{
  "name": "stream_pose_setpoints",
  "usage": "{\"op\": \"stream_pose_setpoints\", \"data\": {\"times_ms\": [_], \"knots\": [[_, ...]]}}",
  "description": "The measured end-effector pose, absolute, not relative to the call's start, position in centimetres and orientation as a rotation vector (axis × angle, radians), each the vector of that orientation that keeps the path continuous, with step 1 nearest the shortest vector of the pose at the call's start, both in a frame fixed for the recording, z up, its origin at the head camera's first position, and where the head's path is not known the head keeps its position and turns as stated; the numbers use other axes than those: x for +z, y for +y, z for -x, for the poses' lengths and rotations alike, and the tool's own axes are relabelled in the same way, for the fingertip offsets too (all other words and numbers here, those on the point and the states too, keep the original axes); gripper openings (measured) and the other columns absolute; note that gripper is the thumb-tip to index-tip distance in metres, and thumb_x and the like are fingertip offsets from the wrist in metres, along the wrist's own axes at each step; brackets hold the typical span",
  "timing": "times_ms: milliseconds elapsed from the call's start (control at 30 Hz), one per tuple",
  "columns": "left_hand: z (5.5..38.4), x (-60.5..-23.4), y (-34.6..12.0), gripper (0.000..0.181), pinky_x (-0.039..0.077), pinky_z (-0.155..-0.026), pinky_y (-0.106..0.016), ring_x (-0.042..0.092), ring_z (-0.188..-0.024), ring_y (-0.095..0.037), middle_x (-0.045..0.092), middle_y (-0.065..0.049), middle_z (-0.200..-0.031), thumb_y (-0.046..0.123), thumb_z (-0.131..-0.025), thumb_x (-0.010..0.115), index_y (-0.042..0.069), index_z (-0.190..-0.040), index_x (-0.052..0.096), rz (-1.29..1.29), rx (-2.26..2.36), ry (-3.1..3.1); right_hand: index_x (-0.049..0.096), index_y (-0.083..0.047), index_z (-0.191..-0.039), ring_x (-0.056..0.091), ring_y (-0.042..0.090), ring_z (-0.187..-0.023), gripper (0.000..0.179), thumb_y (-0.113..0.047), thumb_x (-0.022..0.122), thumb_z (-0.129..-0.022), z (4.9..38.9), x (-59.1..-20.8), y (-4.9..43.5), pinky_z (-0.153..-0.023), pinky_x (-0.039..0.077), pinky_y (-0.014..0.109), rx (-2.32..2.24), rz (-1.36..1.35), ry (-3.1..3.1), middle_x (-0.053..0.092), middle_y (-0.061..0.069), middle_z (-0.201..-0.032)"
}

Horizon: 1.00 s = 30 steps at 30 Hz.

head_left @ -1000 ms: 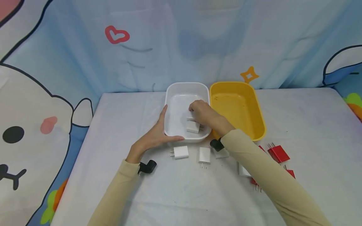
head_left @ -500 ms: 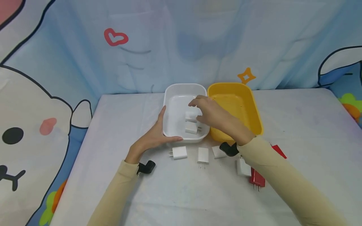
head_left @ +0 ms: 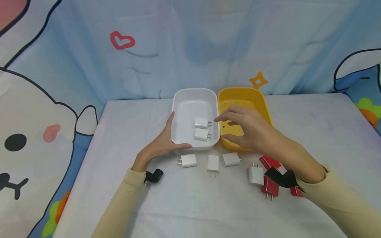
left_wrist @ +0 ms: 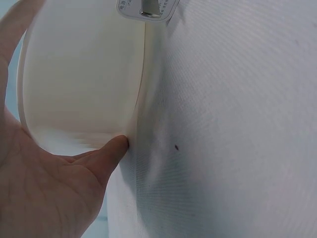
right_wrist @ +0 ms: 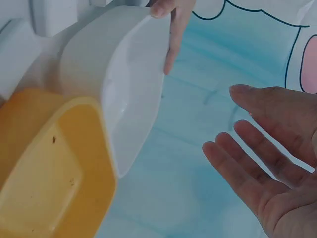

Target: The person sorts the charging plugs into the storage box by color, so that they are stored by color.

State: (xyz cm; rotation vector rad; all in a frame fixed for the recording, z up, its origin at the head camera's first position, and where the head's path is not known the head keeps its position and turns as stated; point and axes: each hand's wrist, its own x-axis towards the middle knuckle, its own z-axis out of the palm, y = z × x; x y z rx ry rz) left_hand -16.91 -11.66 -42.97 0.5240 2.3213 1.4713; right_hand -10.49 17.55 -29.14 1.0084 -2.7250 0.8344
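Observation:
Two white charger plugs lie side by side in the front right part of the white bin. My left hand spreads around the bin's front left corner. Its thumb lies along the front wall, and its fingers lie along the left side, mostly hidden in the left wrist view. Over the yellow bin hovers my right hand, fingers loosely extended and palm holding nothing. Loose white chargers, such as the one in front of the bin, lie on the cloth.
Red chargers lie at the right, partly hidden under my right wrist and its black camera strap. Another white charger touches or nearly touches them. A printed curtain hangs behind the table's back edge.
My right hand has come out of the white bin and moved right, over the yellow bin. Two chargers now show fully in the white bin. The left hand has stayed put.

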Motion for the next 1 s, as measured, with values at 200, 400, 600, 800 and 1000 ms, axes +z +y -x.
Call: {"op": "stream_pose_setpoints", "data": {"times_ms": [200,400,600,800,1000], "knots": [[17.0,-43.2,-11.6,0.138,0.021,-0.125,-0.051,0.017,-0.156,-0.021,0.002,-0.006,-0.175,0.032,-0.082,0.091,0.025,-0.166,-0.017,-0.523,1.475,2.315,0.073,-0.002,-0.116,0.071,0.031,-0.101,0.046,0.005,0.092,-0.075,8.8,-30.6,19.5,-0.082,0.061,0.045,0.840,-0.966,-2.774,0.070,0.009,-0.113],[17.0,-43.1,-11.6,0.137,0.020,-0.125,-0.052,0.018,-0.156,-0.024,0.003,-0.009,-0.175,0.029,-0.082,0.091,0.024,-0.167,-0.017,-0.533,1.467,2.331,0.073,-0.001,-0.114,0.072,0.032,-0.100,0.046,0.009,0.091,-0.073,7.7,-32.8,20.2,-0.079,0.062,0.042,0.897,-0.946,-2.807,0.071,0.010,-0.111],[17.0,-43.0,-11.6,0.137,0.020,-0.125,-0.053,0.017,-0.157,-0.024,0.003,-0.011,-0.175,0.030,-0.082,0.090,0.024,-0.166,-0.017,-0.520,1.457,2.333,0.075,-0.004,-0.117,0.072,0.028,-0.096,0.047,0.002,0.093,-0.074,6.8,-34.6,20.1,-0.082,0.061,0.041,0.883,-0.925,-2.895,0.072,0.009,-0.113],[17.1,-43.1,-11.6,0.137,0.020,-0.125,-0.052,0.016,-0.157,-0.024,0.002,-0.010,-0.175,0.030,-0.082,0.090,0.023,-0.166,-0.017,-0.530,1.457,2.328,0.075,-0.006,-0.119,0.069,0.027,-0.100,0.048,-0.003,0.094,-0.075,6.2,-36.2,19.6,-0.085,0.061,0.041,0.789,-0.841,-2.993,0.071,0.008,-0.113],[16.9,-43.0,-11.6,0.136,0.019,-0.126,-0.051,0.012,-0.158,-0.022,-0.001,-0.007,-0.175,0.032,-0.082,0.090,0.024,-0.166,-0.017,-0.512,1.448,2.333,0.074,-0.005,-0.119,0.069,0.028,-0.107,0.049,-0.003,0.094,-0.074,5.8,-37.8,19.2,-0.089,0.059,0.043,0.668,-0.812,-3.040,0.070,0.009,-0.117]]}}
